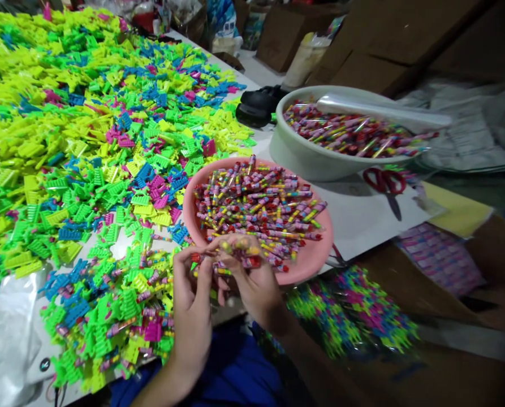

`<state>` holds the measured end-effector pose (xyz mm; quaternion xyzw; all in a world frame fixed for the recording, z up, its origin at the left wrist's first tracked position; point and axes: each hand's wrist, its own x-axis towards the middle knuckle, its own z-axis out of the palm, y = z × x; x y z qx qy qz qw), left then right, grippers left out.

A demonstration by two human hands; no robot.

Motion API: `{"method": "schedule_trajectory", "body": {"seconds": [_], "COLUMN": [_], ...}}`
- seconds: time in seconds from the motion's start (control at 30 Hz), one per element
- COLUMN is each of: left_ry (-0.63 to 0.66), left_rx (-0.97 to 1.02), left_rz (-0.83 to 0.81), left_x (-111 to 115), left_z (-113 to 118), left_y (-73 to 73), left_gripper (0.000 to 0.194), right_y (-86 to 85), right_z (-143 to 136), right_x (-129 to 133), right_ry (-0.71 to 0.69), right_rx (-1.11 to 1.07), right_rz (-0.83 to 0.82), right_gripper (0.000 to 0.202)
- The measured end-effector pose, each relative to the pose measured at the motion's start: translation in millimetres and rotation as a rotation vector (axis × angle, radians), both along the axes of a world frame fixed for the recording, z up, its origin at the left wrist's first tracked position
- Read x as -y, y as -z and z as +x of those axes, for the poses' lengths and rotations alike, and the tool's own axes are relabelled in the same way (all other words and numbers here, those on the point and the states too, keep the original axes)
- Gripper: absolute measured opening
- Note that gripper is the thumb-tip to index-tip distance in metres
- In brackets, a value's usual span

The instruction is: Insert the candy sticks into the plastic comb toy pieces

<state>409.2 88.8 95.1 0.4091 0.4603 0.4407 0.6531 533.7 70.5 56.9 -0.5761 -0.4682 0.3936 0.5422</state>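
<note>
Over the near rim of a pink basin (pixel 315 260), my left hand (pixel 191 299) and my right hand (pixel 258 288) are close together with fingers curled. Between them they hold a few small multicoloured sticks (pixel 252 262) with red and yellow parts, slightly blurred by motion. The exact grip of each finger is partly hidden. Heaped in the pink basin are many similar sticks (pixel 256 209) in pink, yellow and red, apparently in clear wrap. Left of my left hand, more such sticks lie mixed with green, yellow, blue and pink plastic pieces (pixel 103 316).
A huge pile of bright plastic pieces (pixel 65 113) covers the table's left. Behind the pink basin stand a grey-white basin (pixel 303 155) of sticks and a black object (pixel 256 107). Red-handled scissors (pixel 388 186) lie right. Bagged pieces (pixel 354 311) sit below; cardboard boxes (pixel 379 45) stand behind.
</note>
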Motion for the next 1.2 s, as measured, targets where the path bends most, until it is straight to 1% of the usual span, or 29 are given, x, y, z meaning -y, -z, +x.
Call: {"method": "schedule_trajectory", "body": {"seconds": [0.07,0.13,0.23,0.33,0.43,0.47,0.53,0.6,0.63,0.67,0.7,0.77,0.83,0.9,0.97,1.07,1.1,1.13,1.2], "left_ry": [0.003,0.024,0.032,0.088,0.225,0.258,0.269,0.218,0.179,0.138,0.101,0.046,0.0,-0.047,-0.075,-0.051,-0.04,-0.03,-0.025], "left_rx": [0.014,0.057,0.151,0.197,0.169,0.151,0.109,0.054,0.032,0.02,0.02,0.059,0.101,0.138,0.173,0.204,0.208,0.214,0.222], "left_rz": [-0.021,-0.077,-0.191,-0.265,-0.297,-0.298,-0.276,-0.229,-0.203,-0.181,-0.167,-0.178,-0.207,-0.218,-0.237,-0.33,-0.354,-0.369,-0.372], "left_x": [0.5,-1.1,-6.8,-13.4,-15.5,-14.6,-10.1,-3.5,0.1,3.5,6.6,11.4,14.3,16.2,18.4,23.9,26.1,28.1,31.4], "left_z": [-0.8,-1.8,-5.3,-12.0,-17.8,-18.3,-16.4,-11.9,-9.5,-7.5,-6.3,-7.2,-12.3,-19.3,-25.0,-27.4,-26.6,-25.4,-22.8], "left_y": [0.3,-0.1,-1.6,-3.0,-2.5,-1.8,-0.2,1.0,1.3,1.6,1.8,2.3,2.8,2.5,0.9,-4.1,-6.1,-7.8,-10.3], "left_gripper": [0.042,0.048,0.057,0.06,0.059,0.061,0.066,0.064,0.061,0.058,0.055,0.054,0.054,0.053,0.052,0.051,0.05,0.049,0.048], "right_y": [0.4,-1.0,-7.8,-16.4,-21.2,-22.2,-25.1,-31.1,-35.1,-39.4,-43.5,-48.6,-47.7,-41.1,-31.6,-21.8,-21.6,-23.1,-29.9], "right_z": [3.8,13.3,35.8,56.1,61.9,60.5,55.2,49.4,47.0,45.1,43.6,41.0,38.2,33.8,26.6,8.5,0.9,-6.9,-22.1], "right_x": [-1.6,-3.1,-1.9,4.8,12.1,13.5,13.9,11.8,10.4,9.2,8.7,10.4,15.9,23.2,29.1,30.7,29.4,27.5,23.2], "right_ry": [0.06,0.109,0.113,0.013,-0.145,-0.193,-0.24,-0.251,-0.26,-0.276,-0.303,-0.333,-0.344,-0.364,-0.38,-0.282,-0.226,-0.212,-0.132], "right_rx": [0.002,0.026,0.121,0.283,0.424,0.509,0.799,1.139,1.257,1.306,1.308,1.213,1.042,0.836,0.553,0.03,-0.09,-0.146,-0.204], "right_rz": [0.002,0.004,0.009,0.022,0.054,0.08,0.163,0.272,0.32,0.355,0.373,0.373,0.355,0.312,0.229,0.099,0.082,0.06,0.057], "right_gripper": [0.045,0.043,0.032,0.022,0.026,0.028,0.031,0.035,0.034,0.032,0.031,0.034,0.047,0.06,0.066,0.073,0.076,0.079,0.072]}}
